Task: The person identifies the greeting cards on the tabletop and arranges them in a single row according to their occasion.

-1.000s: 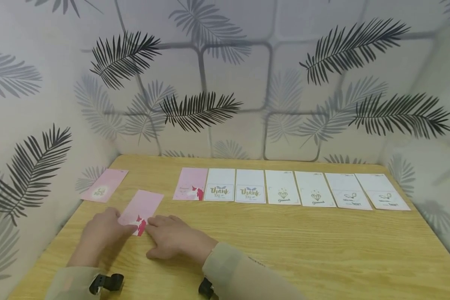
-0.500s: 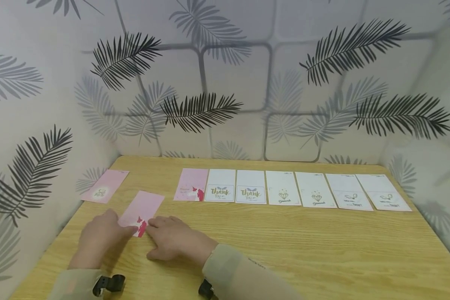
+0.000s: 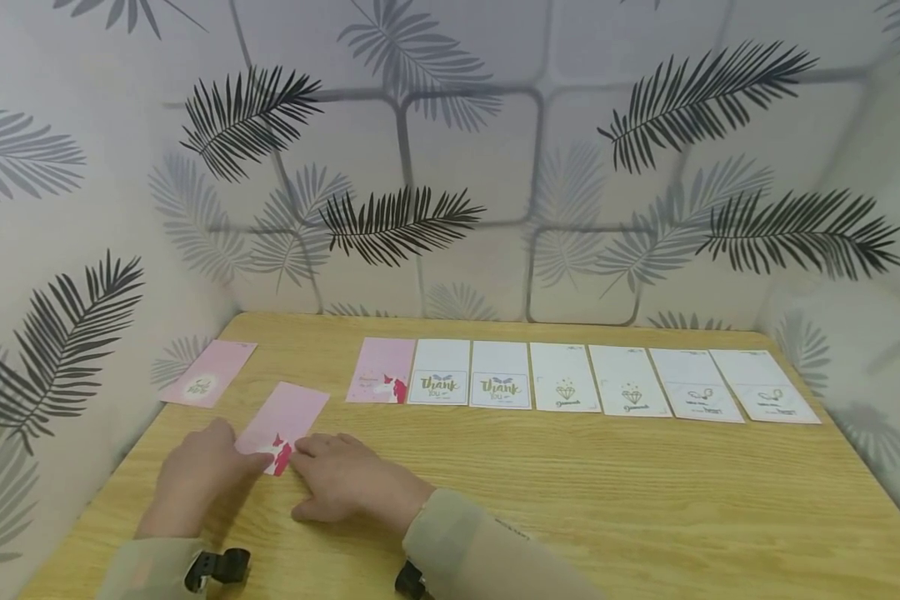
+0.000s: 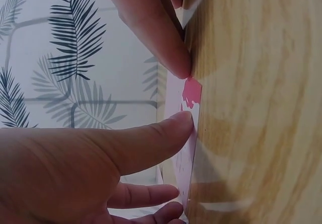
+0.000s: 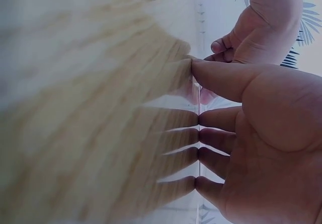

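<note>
A pink card [image 3: 292, 414] with a red figure and butterfly at its near end lies flat at the table's left front. My left hand [image 3: 201, 467] is at its left side, with the thumb resting on the near end and the other fingers by the left edge. In the left wrist view the thumb touches the card [image 4: 188, 133] beside the red print. My right hand [image 3: 356, 477] lies at the card's near right corner, one fingertip at its edge. In the right wrist view its fingertips rest on the table, spread and fairly straight.
Another pink card [image 3: 208, 372] with a pale round print lies at the far left. Along the back, a matching pink card [image 3: 382, 370] starts a row of several white cards [image 3: 562, 377]. Patterned walls close off the wooden table [image 3: 570, 500] behind and at both sides.
</note>
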